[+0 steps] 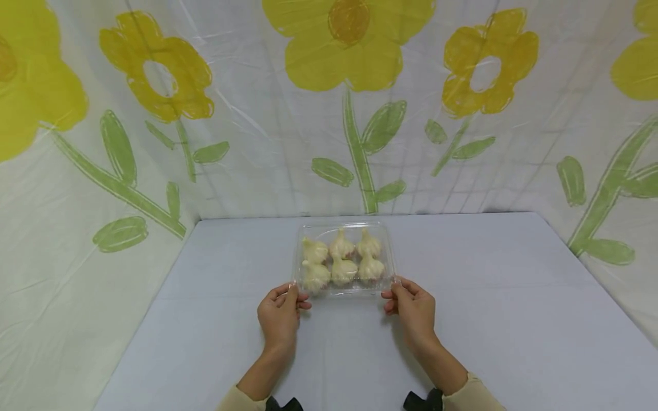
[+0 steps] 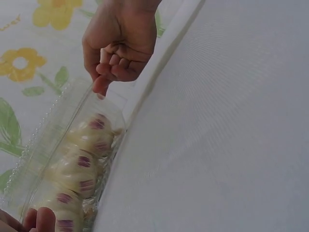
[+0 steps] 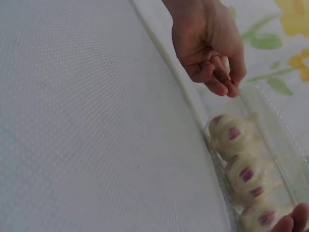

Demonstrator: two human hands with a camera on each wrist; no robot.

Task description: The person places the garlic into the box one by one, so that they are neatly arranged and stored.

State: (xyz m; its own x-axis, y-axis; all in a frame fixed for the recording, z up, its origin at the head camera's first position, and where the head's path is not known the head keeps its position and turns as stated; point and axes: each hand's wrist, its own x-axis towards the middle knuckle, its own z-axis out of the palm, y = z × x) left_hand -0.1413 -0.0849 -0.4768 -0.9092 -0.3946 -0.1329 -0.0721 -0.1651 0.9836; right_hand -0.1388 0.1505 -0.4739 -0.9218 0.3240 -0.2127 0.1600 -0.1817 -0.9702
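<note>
A clear plastic box [image 1: 389, 251] with several pale garlic bulbs [image 1: 343, 272] inside lies near the far middle of the table in the head view. The bulbs sit in two rows, and both wrist views show purple patches on them. My left hand [image 1: 279, 315] pinches the box's near left corner between thumb and fingers. At the near right corner my right hand [image 1: 415, 313] pinches the rim the same way. From the left wrist view, the right hand [image 2: 120, 43] appears across the box, while only fingertips of the left show at the lower corner.
The box rests on a table [image 1: 205, 342] covered in white cloth. Its far edge meets a white curtain [image 1: 257, 171] printed with yellow flowers and green leaves, which also runs along both sides. Beige sleeves with dark straps show at the near edge.
</note>
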